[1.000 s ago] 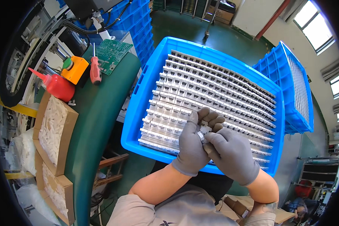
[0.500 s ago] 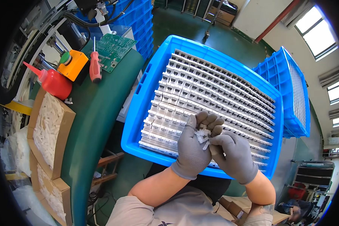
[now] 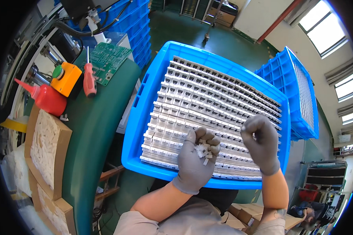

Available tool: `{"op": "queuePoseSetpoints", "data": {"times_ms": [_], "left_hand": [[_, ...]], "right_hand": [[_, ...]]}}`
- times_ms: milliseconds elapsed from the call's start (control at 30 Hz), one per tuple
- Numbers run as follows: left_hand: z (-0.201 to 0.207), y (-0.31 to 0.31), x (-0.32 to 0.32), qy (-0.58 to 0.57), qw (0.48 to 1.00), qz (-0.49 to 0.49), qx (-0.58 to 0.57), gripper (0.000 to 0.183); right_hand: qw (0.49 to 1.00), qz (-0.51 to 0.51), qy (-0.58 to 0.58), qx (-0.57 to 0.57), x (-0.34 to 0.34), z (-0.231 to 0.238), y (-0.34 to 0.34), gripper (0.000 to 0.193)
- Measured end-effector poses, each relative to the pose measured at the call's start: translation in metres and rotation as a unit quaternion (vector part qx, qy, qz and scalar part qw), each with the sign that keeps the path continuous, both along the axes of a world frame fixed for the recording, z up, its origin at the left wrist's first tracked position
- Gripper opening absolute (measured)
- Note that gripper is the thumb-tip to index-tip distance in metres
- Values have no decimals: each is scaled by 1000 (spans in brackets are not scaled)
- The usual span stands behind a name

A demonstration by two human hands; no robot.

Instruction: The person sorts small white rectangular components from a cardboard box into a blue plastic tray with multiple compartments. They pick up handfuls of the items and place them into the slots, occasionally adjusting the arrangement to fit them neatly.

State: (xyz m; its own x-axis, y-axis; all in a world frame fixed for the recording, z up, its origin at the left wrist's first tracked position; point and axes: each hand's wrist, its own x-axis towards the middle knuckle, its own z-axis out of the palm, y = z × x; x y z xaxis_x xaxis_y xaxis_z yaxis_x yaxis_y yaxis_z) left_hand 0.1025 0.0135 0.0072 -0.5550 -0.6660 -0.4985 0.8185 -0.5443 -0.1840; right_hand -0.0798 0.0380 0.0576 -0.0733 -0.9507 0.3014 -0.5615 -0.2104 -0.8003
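Observation:
My left hand [image 3: 196,162], in a grey glove, is cupped palm up over the near part of a blue plastic crate [image 3: 147,166]. Its curled fingers hold several small translucent white plastic pieces [image 3: 202,150]. My right hand [image 3: 261,143], gloved alike, is raised over the crate's right side, thumb and forefinger pinched together. A pale speck shows at those fingertips, too small to name. Rows of small white-grey box-shaped modules [image 3: 176,113] fill the crate, with dark openings showing in the far rows. Both hands cover part of the rows.
A green-topped bench [image 3: 96,129] on the left carries a red-handled screwdriver [image 3: 89,80], a green circuit board [image 3: 108,58], an orange button box [image 3: 70,80] and a red squeeze bottle [image 3: 49,100]. Cardboard boxes [image 3: 60,156] hold white pieces. Another blue crate [image 3: 298,98] stands right.
My right hand has moved away from my left palm, up and to the right, fingers pinched. My left hand still cups the pieces. The whole view has shifted slightly.

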Motion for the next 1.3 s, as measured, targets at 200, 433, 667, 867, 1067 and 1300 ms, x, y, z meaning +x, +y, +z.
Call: {"op": "queuePoseSetpoints", "data": {"times_ms": [200, 433, 667, 867, 1067, 1300], "left_hand": [[-10, 5, 3, -37, 996, -44, -69, 35], [-14, 6, 6, -33, 994, -69, -77, 39], [-17, 7, 8, -27, 992, -83, -91, 41], [-16, 8, 7, -40, 990, -88, -102, 42], [-17, 8, 7, -33, 990, -91, -101, 41], [-19, 9, 6, -16, 992, -77, -100, 42]], "right_hand": [[980, -63, 189, 7, -42, -18, -69, 9], [966, -32, 255, 39, -63, -53, -129, 7], [938, -31, 337, 78, -54, -59, -147, 11], [925, -29, 368, 89, -53, -61, -151, 11], [910, -30, 403, 90, -48, -60, -154, 10], [920, -15, 389, 47, -50, -58, -141, 13]]}}
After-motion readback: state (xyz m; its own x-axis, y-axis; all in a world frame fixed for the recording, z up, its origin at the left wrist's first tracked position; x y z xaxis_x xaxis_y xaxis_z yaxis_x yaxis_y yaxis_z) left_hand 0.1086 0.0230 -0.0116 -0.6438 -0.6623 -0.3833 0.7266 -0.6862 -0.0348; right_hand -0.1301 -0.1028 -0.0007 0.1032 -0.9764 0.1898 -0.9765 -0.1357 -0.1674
